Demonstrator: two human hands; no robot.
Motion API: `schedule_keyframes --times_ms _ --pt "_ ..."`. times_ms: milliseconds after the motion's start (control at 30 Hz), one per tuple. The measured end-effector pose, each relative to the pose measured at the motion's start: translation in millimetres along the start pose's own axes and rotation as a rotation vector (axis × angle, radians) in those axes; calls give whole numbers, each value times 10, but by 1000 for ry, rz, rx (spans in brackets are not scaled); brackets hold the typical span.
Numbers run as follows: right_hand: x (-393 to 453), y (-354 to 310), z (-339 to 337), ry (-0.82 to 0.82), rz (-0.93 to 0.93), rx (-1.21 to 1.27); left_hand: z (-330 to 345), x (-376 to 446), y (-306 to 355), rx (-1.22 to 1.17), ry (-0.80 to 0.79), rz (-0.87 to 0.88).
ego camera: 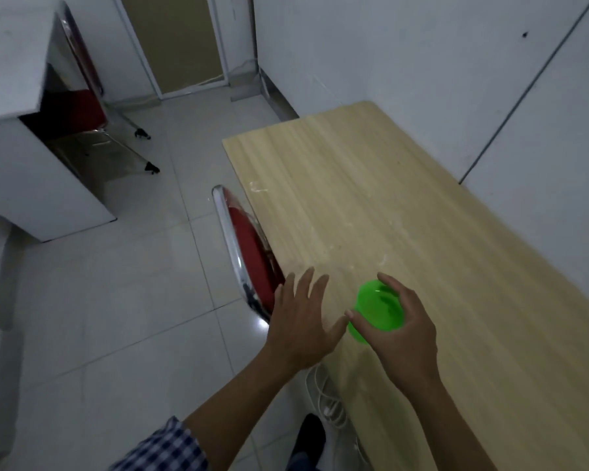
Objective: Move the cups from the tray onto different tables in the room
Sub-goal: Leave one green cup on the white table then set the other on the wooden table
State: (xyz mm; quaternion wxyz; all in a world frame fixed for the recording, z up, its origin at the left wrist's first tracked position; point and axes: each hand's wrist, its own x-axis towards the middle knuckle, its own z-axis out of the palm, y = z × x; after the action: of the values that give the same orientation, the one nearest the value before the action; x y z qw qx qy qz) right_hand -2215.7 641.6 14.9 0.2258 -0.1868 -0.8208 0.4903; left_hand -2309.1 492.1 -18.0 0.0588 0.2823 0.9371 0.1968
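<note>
Right hand point(402, 321): closed around green cup point(378, 311), over wooden surface point(405, 198) near its edge | Left hand point(300, 321): spread, empty, beside cup | Risk: release close to the edge may tip cup toward red chair point(252, 246) or floor.

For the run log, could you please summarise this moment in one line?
right hand: holding green cup | left hand: open, empty | cup over wooden table

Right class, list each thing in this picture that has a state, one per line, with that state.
green cup: upright, open end up, held over the wooden table
right hand: closed round the cup
left hand: open, fingers spread, holding nothing
near red chair: pushed in against the table
far red chair: tucked under the white desk
</note>
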Motion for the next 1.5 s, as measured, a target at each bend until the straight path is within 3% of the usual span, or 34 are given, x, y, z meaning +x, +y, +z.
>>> schedule_keyframes --times_ms 267,467,700,1500 --pt "926 677 120 -7 2 -65 673 1183 -137 44 -82 -111" --pt "1261 927 249 0 -7 -74 979 1583 -392 114 -116 -172" --pt "1570 1154 428 -12 -4 -61 1228 1651 -553 145 -25 -153" --pt "2646 1379 938 42 -36 -95 1198 1692 -520 169 -56 -190"
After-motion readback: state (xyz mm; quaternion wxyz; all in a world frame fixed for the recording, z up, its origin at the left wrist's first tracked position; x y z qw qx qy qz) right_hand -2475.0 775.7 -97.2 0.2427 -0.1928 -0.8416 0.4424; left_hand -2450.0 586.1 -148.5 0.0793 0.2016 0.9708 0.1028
